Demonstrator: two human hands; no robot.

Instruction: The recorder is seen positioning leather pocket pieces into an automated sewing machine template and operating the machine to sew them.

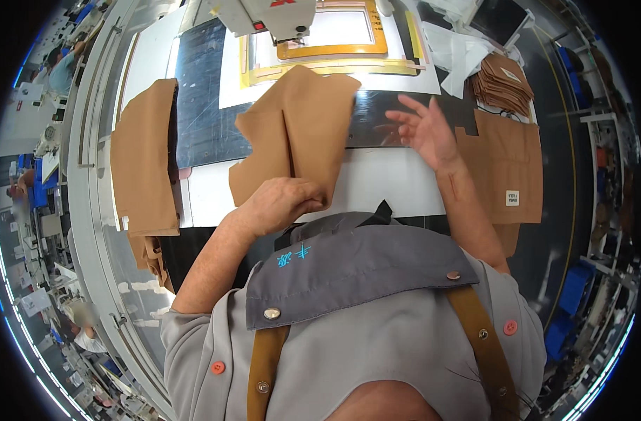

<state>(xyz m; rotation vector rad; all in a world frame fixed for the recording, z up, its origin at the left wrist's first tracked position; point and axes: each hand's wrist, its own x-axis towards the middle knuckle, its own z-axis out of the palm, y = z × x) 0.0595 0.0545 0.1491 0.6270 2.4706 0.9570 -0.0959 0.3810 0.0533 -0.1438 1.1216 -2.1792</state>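
My left hand (280, 202) grips the lower edge of a tan fabric piece (298, 133), holding it up over the worktable (376, 186). The piece is folded down its middle and hangs in front of me. My right hand (424, 130) is raised to the right of the fabric with fingers spread, touching nothing. Beyond the fabric sits a sewing machine head (271, 17) over an orange template frame (334, 49).
A stack of tan fabric (144, 158) lies at the left of the table. More tan pieces (506, 168) with a white label lie at the right, and a pile of small tan pieces (503, 81) beyond them. White cloth (461, 52) sits at the back right.
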